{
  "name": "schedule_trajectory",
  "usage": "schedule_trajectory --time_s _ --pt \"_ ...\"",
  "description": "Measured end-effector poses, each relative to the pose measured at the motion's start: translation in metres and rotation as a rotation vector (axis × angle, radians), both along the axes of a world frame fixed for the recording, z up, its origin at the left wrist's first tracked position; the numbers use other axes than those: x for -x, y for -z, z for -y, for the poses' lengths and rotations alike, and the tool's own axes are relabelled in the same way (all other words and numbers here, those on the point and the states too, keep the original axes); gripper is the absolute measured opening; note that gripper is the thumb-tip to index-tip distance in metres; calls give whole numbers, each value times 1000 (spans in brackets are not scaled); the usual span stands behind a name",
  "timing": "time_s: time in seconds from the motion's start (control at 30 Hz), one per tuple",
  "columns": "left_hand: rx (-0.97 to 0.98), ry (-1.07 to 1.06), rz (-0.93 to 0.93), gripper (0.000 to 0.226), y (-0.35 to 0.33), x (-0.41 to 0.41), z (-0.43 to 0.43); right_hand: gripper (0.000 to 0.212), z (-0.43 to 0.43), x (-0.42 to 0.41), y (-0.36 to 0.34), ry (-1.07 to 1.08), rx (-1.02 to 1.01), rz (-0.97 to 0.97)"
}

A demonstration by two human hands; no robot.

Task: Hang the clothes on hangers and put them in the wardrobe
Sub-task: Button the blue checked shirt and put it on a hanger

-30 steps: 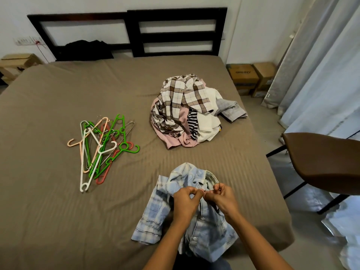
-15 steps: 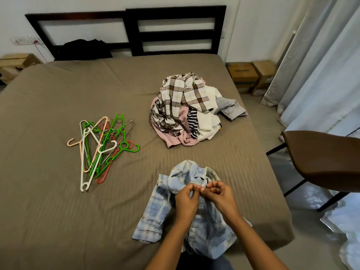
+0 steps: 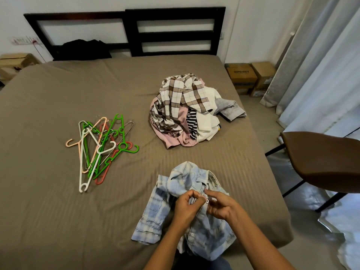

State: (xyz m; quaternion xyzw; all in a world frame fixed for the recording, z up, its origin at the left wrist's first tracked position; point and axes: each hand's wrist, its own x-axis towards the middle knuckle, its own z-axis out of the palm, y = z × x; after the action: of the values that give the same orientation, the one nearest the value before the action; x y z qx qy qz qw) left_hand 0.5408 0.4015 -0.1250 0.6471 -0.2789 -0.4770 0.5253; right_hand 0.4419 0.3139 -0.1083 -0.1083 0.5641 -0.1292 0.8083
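A light blue checked shirt (image 3: 155, 207) lies crumpled at the near edge of the brown bed (image 3: 58, 221). My left hand (image 3: 186, 206) pinches the shirt's front placket from the left. Just right of it, my right hand (image 3: 221, 206) pinches the same placket at a white button below the collar. A heap of clothes (image 3: 187, 110), topped by a brown checked shirt, sits further back on the bed. Several plastic hangers (image 3: 99, 147) in green, white, peach and red lie in a pile on the left.
A brown chair (image 3: 321, 162) stands right of the bed. Cardboard boxes (image 3: 251, 76) and pale curtains (image 3: 321, 65) fill the far right corner. A black garment (image 3: 83, 49) lies against the dark headboard (image 3: 175, 30). No wardrobe is in view.
Both hands have shifted slightly down the shirt front, still pinching the placket. A white button now shows between the fingertips. Hangers and clothes heap have not moved.
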Motion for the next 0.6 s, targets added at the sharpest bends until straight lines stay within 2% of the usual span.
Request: schedule_trajectory --time_s 0.1,0.2,0.3,0.37,0.43,0.5,0.53,0.6 --pt "-170 -132 -37 34 -1 -5 -1 13 0 1 2 91 45 96" --pt "-406 -60 63 41 -1 -14 8 15 -7 5 0 18 169 163" --pt "-387 -18 243 64 -9 -23 23 31 -12 12 -6 -154 348 194" --pt "-366 -33 309 69 -15 -26 37 39 -12 17 -9 -290 454 217" --pt "-374 -16 319 77 -19 -35 53 42 -13 21 -14 -459 551 245" --pt "-395 95 369 89 -15 -49 70 39 -13 27 -22 -611 607 296" --pt "-443 198 410 85 -9 -57 77 34 -12 30 -29 -678 612 323" --pt "-564 389 406 53 -5 -66 82 31 -5 38 -38 -793 598 342"
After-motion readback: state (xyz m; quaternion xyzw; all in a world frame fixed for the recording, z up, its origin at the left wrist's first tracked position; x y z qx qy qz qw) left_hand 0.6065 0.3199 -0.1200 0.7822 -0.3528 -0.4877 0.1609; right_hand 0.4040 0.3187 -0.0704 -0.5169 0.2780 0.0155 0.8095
